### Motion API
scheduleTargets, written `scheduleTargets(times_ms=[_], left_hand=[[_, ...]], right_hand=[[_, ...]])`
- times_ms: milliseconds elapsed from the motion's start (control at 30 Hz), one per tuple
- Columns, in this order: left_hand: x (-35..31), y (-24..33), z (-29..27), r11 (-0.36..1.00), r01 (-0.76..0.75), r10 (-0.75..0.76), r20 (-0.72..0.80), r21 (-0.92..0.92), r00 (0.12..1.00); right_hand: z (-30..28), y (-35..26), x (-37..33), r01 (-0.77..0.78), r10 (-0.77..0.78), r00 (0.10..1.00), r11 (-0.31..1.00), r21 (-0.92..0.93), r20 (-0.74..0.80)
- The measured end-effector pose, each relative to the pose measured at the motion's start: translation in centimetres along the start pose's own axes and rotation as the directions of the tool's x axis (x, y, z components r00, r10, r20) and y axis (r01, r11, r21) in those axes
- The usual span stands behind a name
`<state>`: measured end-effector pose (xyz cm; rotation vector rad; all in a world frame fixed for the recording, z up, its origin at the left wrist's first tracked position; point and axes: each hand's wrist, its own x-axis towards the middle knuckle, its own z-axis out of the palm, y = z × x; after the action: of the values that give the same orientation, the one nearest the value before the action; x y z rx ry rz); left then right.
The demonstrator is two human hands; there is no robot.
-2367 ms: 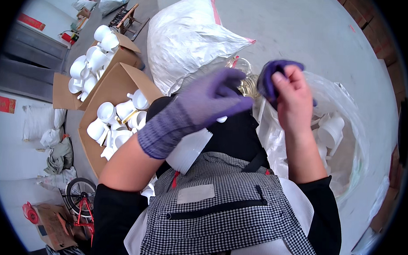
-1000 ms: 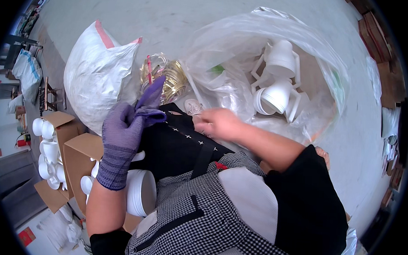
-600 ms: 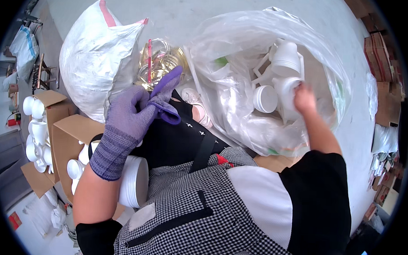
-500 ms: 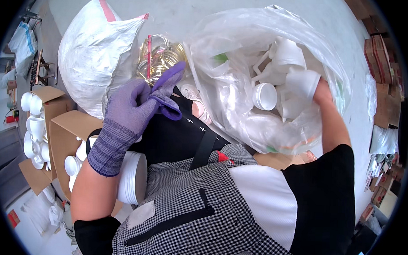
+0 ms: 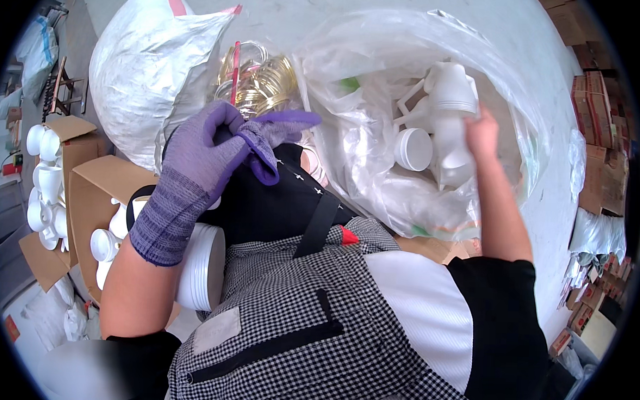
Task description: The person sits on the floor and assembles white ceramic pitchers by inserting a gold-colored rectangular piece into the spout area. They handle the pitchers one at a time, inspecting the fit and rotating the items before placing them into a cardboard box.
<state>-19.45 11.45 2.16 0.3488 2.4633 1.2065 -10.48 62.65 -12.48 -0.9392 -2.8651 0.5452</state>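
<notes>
My left hand [image 5: 209, 143] wears a purple knit glove. Its fingers are closed on a loose purple glove [image 5: 287, 125], which sticks out beyond them. My bare right hand [image 5: 481, 135] reaches into a large clear plastic bag [image 5: 349, 159]. Motion blurs its fingers, so its grip cannot be made out. Beside that hand are a white plastic jug-shaped piece [image 5: 452, 88] and another white piece [image 5: 452, 141] with a curved lip. A round white lid-like piece [image 5: 413, 149] lies nearer the bag's left side.
A bulging white woven sack [image 5: 144, 74] stands left of shiny gold rings [image 5: 267, 89]. Open cardboard boxes [image 5: 88, 192] with white plastic pieces stand at left, near stacked white discs [image 5: 203, 266]. A blurred white shape [image 5: 81, 371] fills the lower-left corner. Cartons [image 5: 595, 104] line the right.
My right hand has moved slightly left in the bag; the white cup-like piece it held no longer shows there. The loose glove has swung right. A blurred white shape has appeared at lower left.
</notes>
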Motion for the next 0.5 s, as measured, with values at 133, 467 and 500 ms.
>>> scheduleTargets(times_ms=[133, 467, 500], left_hand=[[0.9, -0.3, -0.1, 1.0, -0.025, 0.025, 0.009, 0.006, 1.0], [0.5, 0.8, 0.6, 0.96, -0.034, 0.051, -0.056, 0.279, 0.997], [0.3, 0.9, 0.7, 0.944, -0.097, 0.123, -0.064, 0.316, 0.99]], right_hand=[[1.6, -16.6, -11.9, 0.354, -0.496, 0.863, 0.728, 0.587, 0.096], [-3.1, -30.0, -16.6, 0.317, -0.741, 0.481, 0.646, 0.695, 0.469], [-3.3, -30.0, -16.2, 0.082, -0.688, 0.449, 0.667, 0.74, 0.57]])
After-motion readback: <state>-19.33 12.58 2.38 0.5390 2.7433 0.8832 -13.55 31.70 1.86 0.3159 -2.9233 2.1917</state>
